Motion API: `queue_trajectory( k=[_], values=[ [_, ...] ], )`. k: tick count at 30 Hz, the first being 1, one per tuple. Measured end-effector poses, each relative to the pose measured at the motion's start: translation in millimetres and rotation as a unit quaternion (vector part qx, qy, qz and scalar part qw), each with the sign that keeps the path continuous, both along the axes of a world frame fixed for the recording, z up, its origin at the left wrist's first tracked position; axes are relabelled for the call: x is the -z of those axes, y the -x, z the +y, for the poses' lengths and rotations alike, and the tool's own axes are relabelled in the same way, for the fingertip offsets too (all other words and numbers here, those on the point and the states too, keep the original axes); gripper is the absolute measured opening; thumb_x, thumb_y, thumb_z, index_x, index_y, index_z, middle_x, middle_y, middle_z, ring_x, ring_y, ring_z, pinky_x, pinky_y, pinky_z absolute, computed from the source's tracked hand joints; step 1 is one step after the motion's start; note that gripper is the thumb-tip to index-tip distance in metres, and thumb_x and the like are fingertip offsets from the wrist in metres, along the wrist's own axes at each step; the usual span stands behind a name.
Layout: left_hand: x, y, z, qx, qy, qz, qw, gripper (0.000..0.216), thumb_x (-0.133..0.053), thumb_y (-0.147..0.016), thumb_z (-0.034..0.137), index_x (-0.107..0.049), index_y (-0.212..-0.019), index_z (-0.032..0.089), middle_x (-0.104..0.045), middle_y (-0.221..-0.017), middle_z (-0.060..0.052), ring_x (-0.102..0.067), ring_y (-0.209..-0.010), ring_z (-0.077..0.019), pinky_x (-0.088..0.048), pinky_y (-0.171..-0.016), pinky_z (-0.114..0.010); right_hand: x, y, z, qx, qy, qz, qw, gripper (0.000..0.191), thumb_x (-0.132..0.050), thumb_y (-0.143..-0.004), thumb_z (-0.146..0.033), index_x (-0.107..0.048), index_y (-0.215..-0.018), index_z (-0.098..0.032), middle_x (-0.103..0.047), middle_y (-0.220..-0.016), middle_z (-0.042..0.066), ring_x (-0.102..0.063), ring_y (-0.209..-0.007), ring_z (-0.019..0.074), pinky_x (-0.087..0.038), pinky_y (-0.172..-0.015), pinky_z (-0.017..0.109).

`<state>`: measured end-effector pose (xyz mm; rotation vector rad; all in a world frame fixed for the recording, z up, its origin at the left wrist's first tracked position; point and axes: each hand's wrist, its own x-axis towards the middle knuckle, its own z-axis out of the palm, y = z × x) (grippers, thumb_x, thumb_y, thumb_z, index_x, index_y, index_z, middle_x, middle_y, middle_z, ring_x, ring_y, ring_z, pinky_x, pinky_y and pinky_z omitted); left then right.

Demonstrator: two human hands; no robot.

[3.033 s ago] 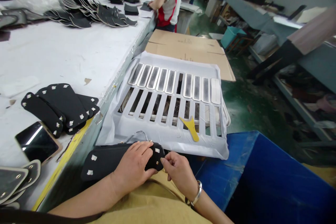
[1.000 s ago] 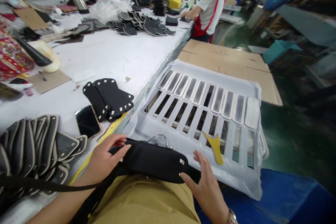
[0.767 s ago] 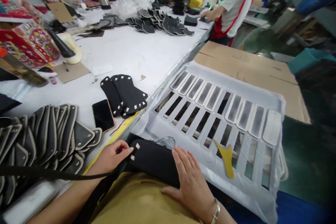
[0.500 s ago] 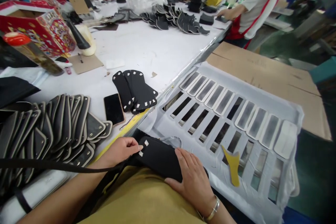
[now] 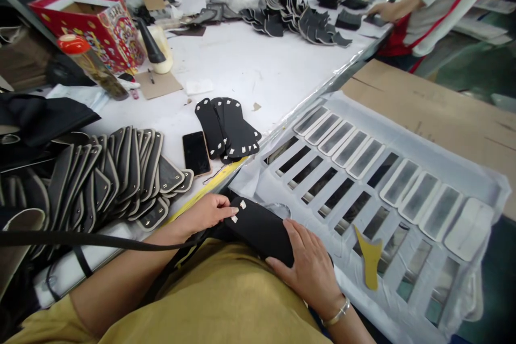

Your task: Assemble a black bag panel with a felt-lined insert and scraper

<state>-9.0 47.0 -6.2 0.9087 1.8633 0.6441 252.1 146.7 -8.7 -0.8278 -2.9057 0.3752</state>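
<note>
A black padded panel (image 5: 262, 228) with rounded ends lies across my lap. Two small white tabs (image 5: 234, 219) show near its left end. My left hand (image 5: 209, 210) is at that end, thumb and forefinger pinched beside the tabs; whatever may be between the fingertips is too small to make out. Spread across the right end, my right hand (image 5: 308, 258) grips the panel, with the thumb on the near side and fingers over the far side. Several similar black panels (image 5: 236, 129) with white tabs are stacked on the table, beside a phone (image 5: 196, 153).
Grey-edged dark pieces (image 5: 116, 172) are piled at left. A white slotted rack (image 5: 342, 193) at right bears pale-framed pieces and a yellow forked piece (image 5: 368, 258). Behind are a red box (image 5: 88, 21), a bottle (image 5: 92, 67) and a co-worker's arm (image 5: 403, 8).
My view has shifted, so the scene sits further right in the picture. Both hands stay at the same ends of the black panel, with little visible movement.
</note>
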Motion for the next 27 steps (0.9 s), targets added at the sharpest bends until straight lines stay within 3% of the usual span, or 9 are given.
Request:
queue_trajectory(
  k=[10, 27],
  values=[
    [0.8, 2.6, 2.6, 0.005, -0.046, 0.098, 0.994, 0.033, -0.059, -0.074, 0.047, -0.055, -0.061, 0.017, -0.053, -0.057, 0.003, -0.046, -0.055, -0.0119, -0.03, -0.051, -0.023, -0.6, 0.8, 0.6, -0.003, 0.002, -0.016, 1.0, 0.072, -0.061, -0.077, -0.051, -0.037, -0.134, -0.015, -0.049, -0.13, 0.012, -0.046, -0.116, 0.0285, -0.04, -0.096, 0.044],
    [4.8, 7.5, 6.2, -0.002, -0.031, 0.052, 0.998, 0.034, -0.061, -0.071, 0.048, -0.054, -0.059, 0.016, -0.052, -0.056, 0.003, -0.044, -0.054, -0.0115, -0.03, -0.05, -0.023, -1.9, 2.7, 3.8, -0.009, 0.007, -0.023, 1.0, 0.067, -0.061, -0.077, -0.048, -0.039, -0.133, -0.018, -0.049, -0.13, 0.012, -0.048, -0.116, 0.029, -0.043, -0.094, 0.046]
  ],
)
